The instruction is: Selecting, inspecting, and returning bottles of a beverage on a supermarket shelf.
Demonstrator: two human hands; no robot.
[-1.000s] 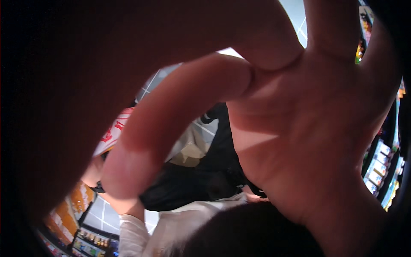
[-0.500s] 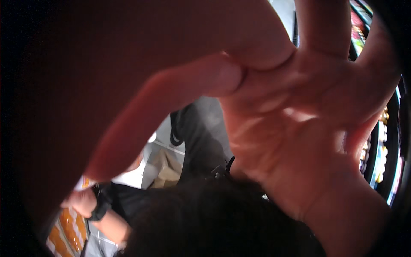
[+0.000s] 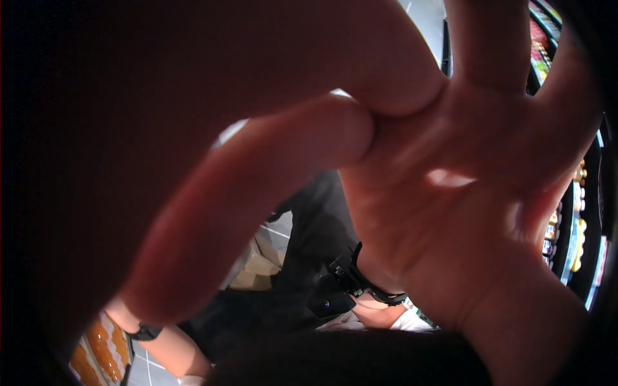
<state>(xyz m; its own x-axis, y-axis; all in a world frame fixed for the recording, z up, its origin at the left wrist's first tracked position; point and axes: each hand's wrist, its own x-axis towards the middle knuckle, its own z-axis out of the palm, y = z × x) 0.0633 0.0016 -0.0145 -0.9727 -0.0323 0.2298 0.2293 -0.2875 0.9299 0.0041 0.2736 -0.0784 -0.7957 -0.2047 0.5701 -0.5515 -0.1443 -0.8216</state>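
Note:
My right hand (image 3: pixel 438 212) fills most of the view, palm toward the camera and very close. Its fingers are spread and stretched out, with nothing seen in them; the nearest ones are dark and blurred at the left. On the right wrist sits a black strap with a small black box-shaped device (image 3: pixel 331 296). At the lower left my left hand (image 3: pixel 119 315), below a black wristband (image 3: pixel 145 332), is mostly hidden behind a finger of the right hand. Close to it are orange-brown wares with whitish stripes (image 3: pixel 106 350); I cannot make out any contact.
Shelves with rows of small bottles or jars (image 3: pixel 576 238) stand along the right edge. A tan paper-like bag (image 3: pixel 257 267) is low at centre left, over grey tiled floor (image 3: pixel 277 231). Dark clothing (image 3: pixel 315 225) covers the lower middle.
The right wrist with its black device has come further into view below the palm. My left hand has become more covered by the near finger, which now hangs lower.

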